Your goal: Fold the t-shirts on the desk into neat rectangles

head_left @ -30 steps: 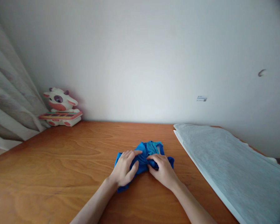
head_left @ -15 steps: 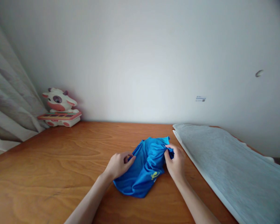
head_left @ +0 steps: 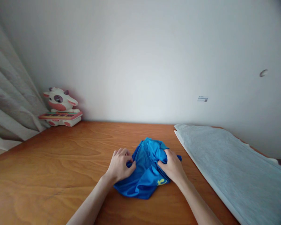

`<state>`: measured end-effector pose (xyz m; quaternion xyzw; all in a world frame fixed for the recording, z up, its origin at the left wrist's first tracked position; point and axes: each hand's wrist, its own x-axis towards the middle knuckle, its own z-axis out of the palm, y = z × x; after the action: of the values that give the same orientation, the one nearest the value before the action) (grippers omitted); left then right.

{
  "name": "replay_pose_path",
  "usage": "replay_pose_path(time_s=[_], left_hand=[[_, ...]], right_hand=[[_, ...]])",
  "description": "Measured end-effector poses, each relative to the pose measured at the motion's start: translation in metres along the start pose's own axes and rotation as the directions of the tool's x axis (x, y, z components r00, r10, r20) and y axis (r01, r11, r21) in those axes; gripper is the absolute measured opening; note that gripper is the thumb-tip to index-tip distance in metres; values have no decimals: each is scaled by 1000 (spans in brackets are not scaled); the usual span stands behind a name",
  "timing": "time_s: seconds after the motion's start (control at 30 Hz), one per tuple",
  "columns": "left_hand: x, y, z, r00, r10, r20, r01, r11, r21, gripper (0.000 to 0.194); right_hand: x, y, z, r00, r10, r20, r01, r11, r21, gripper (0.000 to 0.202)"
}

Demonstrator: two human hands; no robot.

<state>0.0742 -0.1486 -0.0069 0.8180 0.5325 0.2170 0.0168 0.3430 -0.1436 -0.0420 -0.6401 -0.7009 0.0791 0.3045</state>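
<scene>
A crumpled blue garment point(head_left: 141, 175) of thin, shiny cloth lies on the wooden tabletop, with a small yellow print near its lower right. Whether it is shorts or a top I cannot tell. At its left edge, my left hand point(head_left: 121, 165) is closed, thumb and curled fingers pinching the cloth. My right hand point(head_left: 172, 165) grips a bunched fold on the right side, thumb on the near side and fingers over the top. A bit of blue cloth sticks out beyond the right hand. Parts of the fingers of both hands are hidden in the folds.
A grey cloth point(head_left: 227, 162) covers the right side of the wooden tabletop point(head_left: 61, 175). In the back left corner stands a cow-shaped toy piano point(head_left: 61, 107), beside a pale curtain point(head_left: 11, 81). A white wall point(head_left: 140, 62) borders the far edge.
My right hand has moved slightly down and left and taken a fuller hold. The garment's right part is more bunched, and its yellow print has shifted right. My left hand stays at the left edge.
</scene>
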Motion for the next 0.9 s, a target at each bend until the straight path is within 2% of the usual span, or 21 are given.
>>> replay_pose_path(time_s=[0.1, 0.17, 0.2, 0.27, 0.37, 0.43, 0.5, 0.57, 0.67, 0.73, 0.8, 0.9], left_hand=[[0, 0, -2, 995, -32, -95, 17, 988, -151, 31], [0, -1, 0, 990, -23, -137, -3, 982, -189, 37], [-1, -2, 1, 991, 3, -135, -29, 982, -189, 45], [-3, -2, 3, 994, 76, -73, -89, 979, -183, 57], [-5, 0, 6, 984, 163, 70, -148, 973, -178, 66], [-5, 2, 7, 976, 176, 128, -158, 977, -143, 67], [-4, 3, 7, 979, 148, 139, -136, 987, -88, 55], [-2, 4, 4, 986, 96, 139, -92, 995, -37, 39], [-1, 5, -5, 988, 53, 144, -56, 998, 16, 29], [-1, 7, -13, 978, 135, 160, -134, 991, -17, 18], [-2, 10, -20, 957, 253, 140, -238, 964, -114, 23], [-3, 10, -26, 947, 315, 67, -291, 926, -242, 26]], right_hand=[[2, 2, -4, 967, -189, 170, 116, 924, 364, 40], [3, 6, -3, 945, -292, 147, 180, 839, 513, 36], [5, 9, -1, 952, -296, 84, 211, 827, 521, 33], [8, 15, 5, 971, -220, -89, 237, 872, 429, 31], [13, 27, 13, 952, -59, -300, 149, 946, 287, 38], [15, 32, 14, 928, -15, -372, 117, 960, 253, 36], [14, 30, 11, 922, -36, -385, 129, 967, 219, 29], [10, 23, 6, 945, -93, -313, 159, 968, 194, 29], [0, 3, 1, 975, -194, -112, 212, 960, 183, 45], [-5, -9, -2, 959, -282, 36, 270, 941, 204, 45], [-8, -18, -6, 922, -353, 159, 306, 915, 262, 33], [-5, -23, -14, 906, -362, 219, 276, 898, 342, 17]])
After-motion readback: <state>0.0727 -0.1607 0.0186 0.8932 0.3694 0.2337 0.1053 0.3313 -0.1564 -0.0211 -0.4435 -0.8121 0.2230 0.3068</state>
